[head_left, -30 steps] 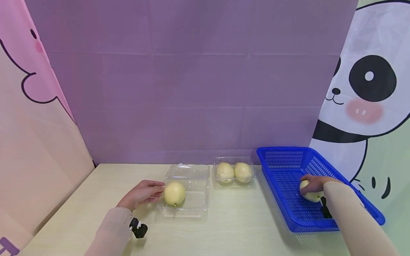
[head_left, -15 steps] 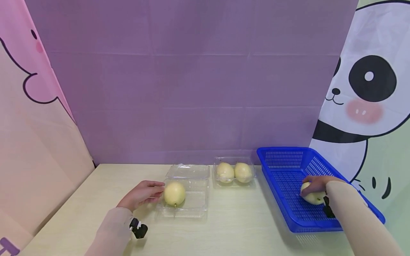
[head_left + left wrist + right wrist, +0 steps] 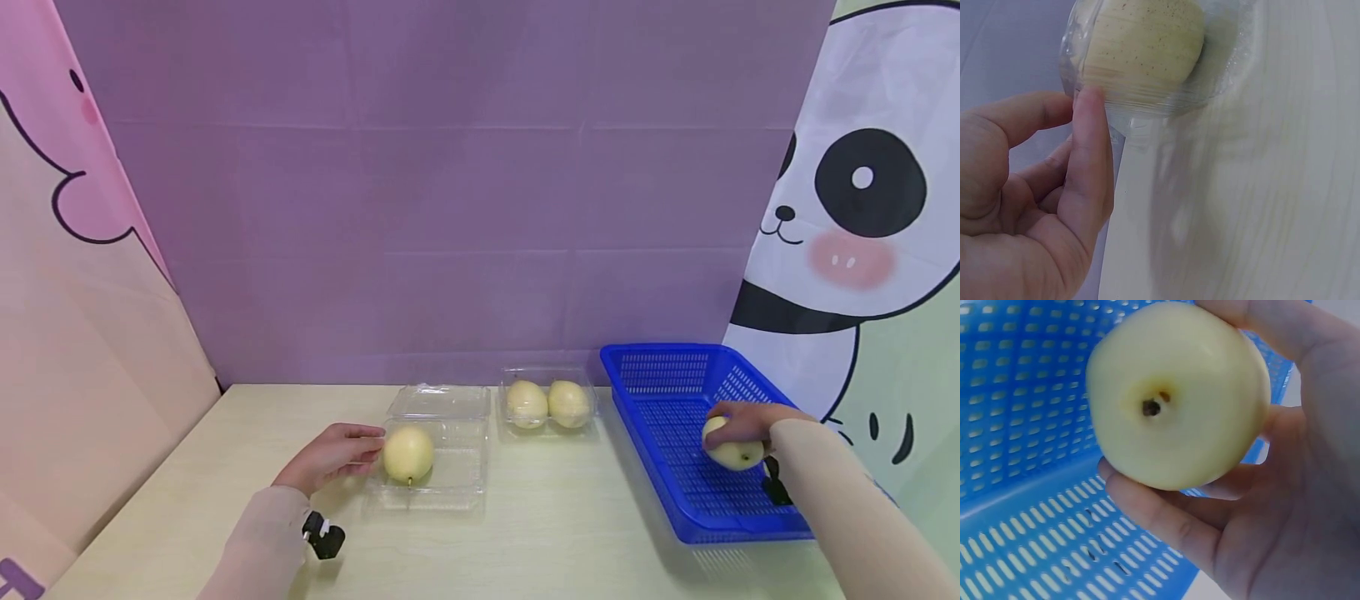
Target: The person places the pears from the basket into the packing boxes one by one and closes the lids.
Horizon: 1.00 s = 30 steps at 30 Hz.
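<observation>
My right hand grips a pale-yellow, roundish pear, its axis and dark-pitted end towards my wrist; my left hand's nearly straight fingers touch a clear box.

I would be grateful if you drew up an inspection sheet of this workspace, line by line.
Surface: pale wood-grain table.
Job's things: open clear box with one pale yellow fruit; farther back to its right, a second clear box with two fruits; blue basket at the right.
Clutter: nothing seen.
Left hand: at the open box's left edge; whether it pinches the plastic is unclear.
Right hand: grips another fruit over the basket's floor.
Cables: nothing seen.
Surroundings: purple backdrop behind; panda print on the right; pink cartoon figure on the left.
</observation>
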Available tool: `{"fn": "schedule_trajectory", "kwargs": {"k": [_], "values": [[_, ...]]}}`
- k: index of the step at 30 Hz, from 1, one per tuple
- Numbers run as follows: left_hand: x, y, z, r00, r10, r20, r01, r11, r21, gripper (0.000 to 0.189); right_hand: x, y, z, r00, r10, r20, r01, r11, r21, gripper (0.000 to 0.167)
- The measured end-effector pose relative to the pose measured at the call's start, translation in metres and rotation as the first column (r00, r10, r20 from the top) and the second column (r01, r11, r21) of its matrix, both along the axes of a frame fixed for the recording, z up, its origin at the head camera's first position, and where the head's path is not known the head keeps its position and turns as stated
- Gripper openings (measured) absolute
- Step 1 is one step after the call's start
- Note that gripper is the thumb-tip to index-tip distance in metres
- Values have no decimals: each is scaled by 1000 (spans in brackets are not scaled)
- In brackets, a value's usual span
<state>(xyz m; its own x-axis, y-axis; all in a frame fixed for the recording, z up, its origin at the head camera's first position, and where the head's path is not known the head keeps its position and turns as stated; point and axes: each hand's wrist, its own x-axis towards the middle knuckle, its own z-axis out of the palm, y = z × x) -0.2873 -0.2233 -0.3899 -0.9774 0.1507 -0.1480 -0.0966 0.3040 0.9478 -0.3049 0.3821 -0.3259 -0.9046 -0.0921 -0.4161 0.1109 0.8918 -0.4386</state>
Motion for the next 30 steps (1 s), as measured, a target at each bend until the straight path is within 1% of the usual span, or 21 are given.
{"fn": "schedule_trajectory", "kwargs": {"k": [3, 7, 14, 20, 26, 30], "values": [[0, 0, 0, 1000, 0, 3, 0, 1000, -2, 46, -1, -1, 2, 999, 7, -33, -7, 1000, -16, 70], [1, 0, 1, 1000, -2, 3, 2, 1000, 4, 46, 0, -5, 10, 996, 51, -78, -51, 999, -4, 68], [1, 0, 2, 1000, -9, -1, 9, 1000, -4, 46, 0, -14, 19, 989, 106, -106, -106, 994, -1, 70], [1, -1, 0, 1000, -7, 3, 7, 1000, -1, 46, 0, -20, 26, 982, 128, -140, -128, 992, 7, 71], [0, -1, 0, 1000, -5, 8, 5, 1000, -5, 46, 3, -26, 33, 972, 155, -178, -152, 988, 30, 70], [0, 0, 0, 1000, -12, 0, 12, 1000, 2, 46, 6, -31, 39, 962, 178, -205, -168, 984, 66, 70]]}}
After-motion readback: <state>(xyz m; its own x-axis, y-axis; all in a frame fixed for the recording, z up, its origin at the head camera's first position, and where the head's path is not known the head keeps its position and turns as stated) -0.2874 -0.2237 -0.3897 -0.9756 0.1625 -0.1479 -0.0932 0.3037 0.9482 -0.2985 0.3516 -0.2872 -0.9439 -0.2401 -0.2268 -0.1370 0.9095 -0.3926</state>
